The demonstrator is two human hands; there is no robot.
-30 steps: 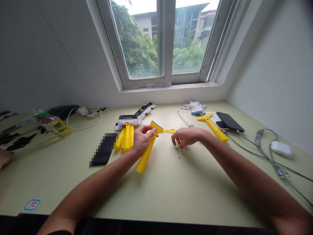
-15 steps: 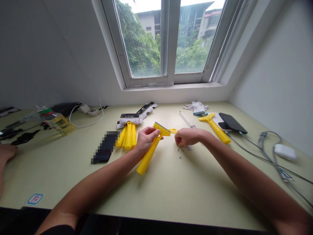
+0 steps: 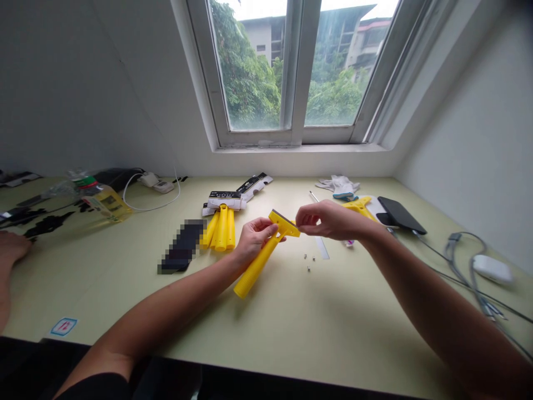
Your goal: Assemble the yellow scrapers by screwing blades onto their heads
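My left hand (image 3: 255, 240) is closed around a yellow scraper (image 3: 260, 265) near its head; the handle slants down toward me. Fingers pinched, my right hand (image 3: 320, 219) is at the right end of the scraper's head. Whatever lies between those fingertips is too small or hidden to make out. Below them on the table are a few small screws (image 3: 308, 269). A thin pale strip, perhaps a blade (image 3: 322, 249), lies just under the right hand. Behind that hand the tip of a screwdriver (image 3: 313, 196) shows.
Several yellow scrapers (image 3: 224, 229) and black-and-white boxes (image 3: 255, 186) lie left of centre, beside a dark phone (image 3: 183, 247). White gloves (image 3: 339, 185), another scraper (image 3: 361, 206), a black phone (image 3: 402, 214) and cables (image 3: 453, 261) are right. A bottle (image 3: 106, 201) and another person's hand (image 3: 14, 244) are left.
My right hand has risen from beside the screws on the table to the scraper's head. The left hand keeps hold of the scraper. The view has shifted slightly.
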